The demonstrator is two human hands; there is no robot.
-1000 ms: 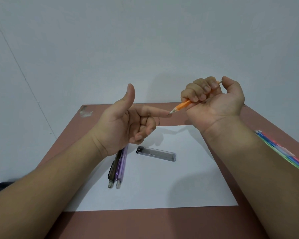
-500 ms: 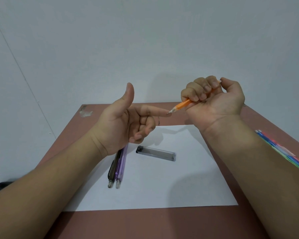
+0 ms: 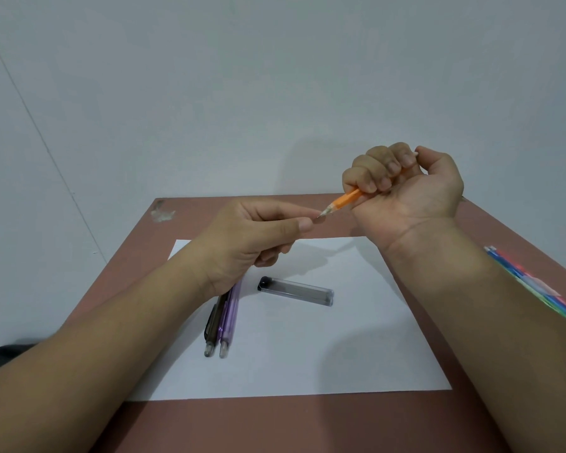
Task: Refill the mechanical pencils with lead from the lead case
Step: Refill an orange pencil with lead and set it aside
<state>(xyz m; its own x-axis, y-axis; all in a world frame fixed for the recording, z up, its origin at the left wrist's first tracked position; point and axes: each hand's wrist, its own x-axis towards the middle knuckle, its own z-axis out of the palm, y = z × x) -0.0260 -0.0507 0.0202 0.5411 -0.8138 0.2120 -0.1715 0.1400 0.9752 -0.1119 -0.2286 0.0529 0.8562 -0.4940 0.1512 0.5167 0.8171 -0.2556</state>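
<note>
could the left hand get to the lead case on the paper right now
Probably yes. The lead case lies uncovered on the paper, just below the left hand. That hand is pinching at the orange pencil tip, so it must let go first.

- Orange pencil (image 3: 345,201): glossy plastic barrel, dull metal tip.
- Lead case (image 3: 296,291): smoky see-through plastic, smooth, black cap.
- Paper sheet (image 3: 307,348): matt white.
- Counter (image 3: 307,426): matt reddish-brown, scuffed at far left corner.

My left hand (image 3: 242,237) and right hand (image 3: 412,188) are bare, forearms unsleeved, no rings or watch
</note>
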